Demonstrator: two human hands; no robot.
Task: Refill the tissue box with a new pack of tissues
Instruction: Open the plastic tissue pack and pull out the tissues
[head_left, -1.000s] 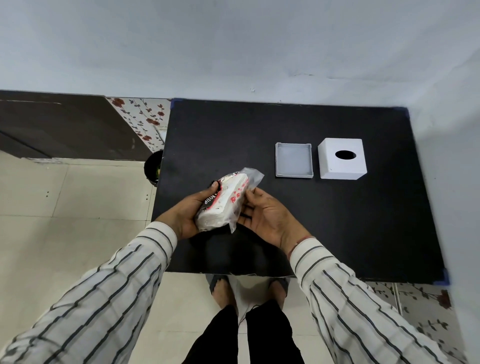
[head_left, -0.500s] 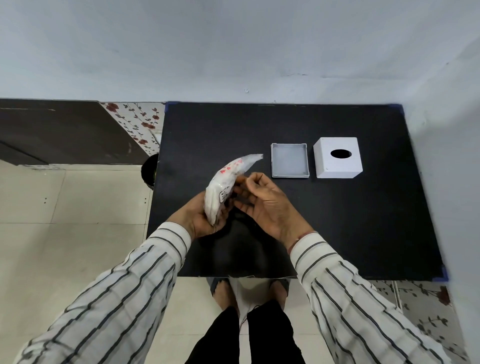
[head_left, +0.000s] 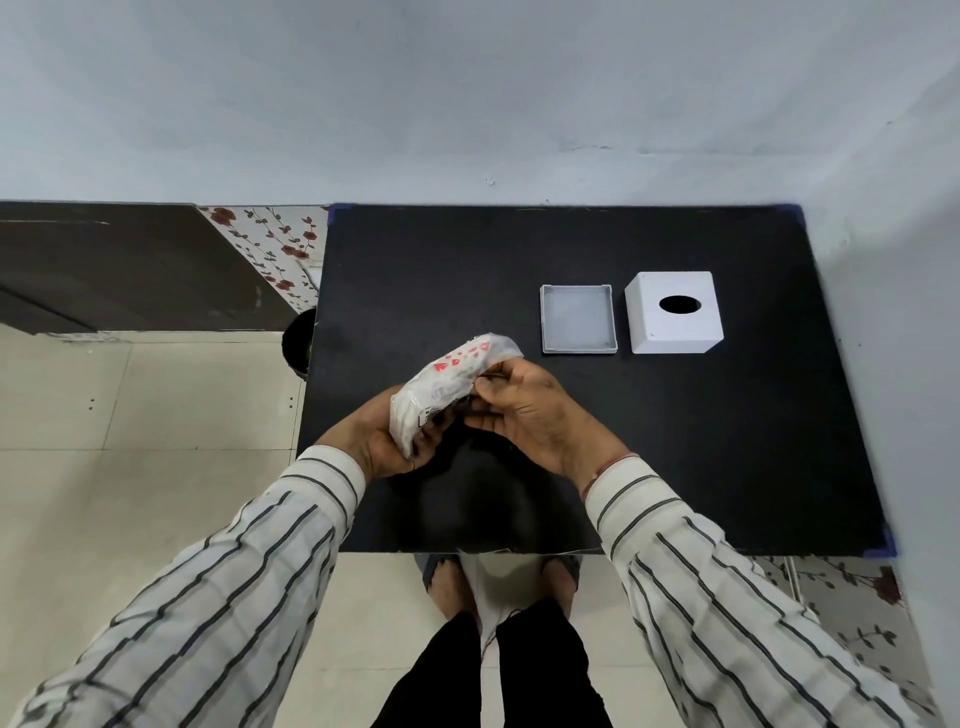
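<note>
Left hand (head_left: 382, 447) is gripping the tissue pack (head_left: 441, 387) above the worktop (head_left: 675, 441); right hand (head_left: 524, 410) fingers are pinching its wrapper.

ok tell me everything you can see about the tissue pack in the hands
The tissue pack is a soft white bundle in clear, shiny plastic wrap with red print near its far end and small dark print lower down. It is held above the black table, tilted, its far end pointing toward the grey tray. The left hand grips its lower end from beneath; the right hand pinches the wrap along its right side. Whether the wrap is torn open cannot be told.
</note>
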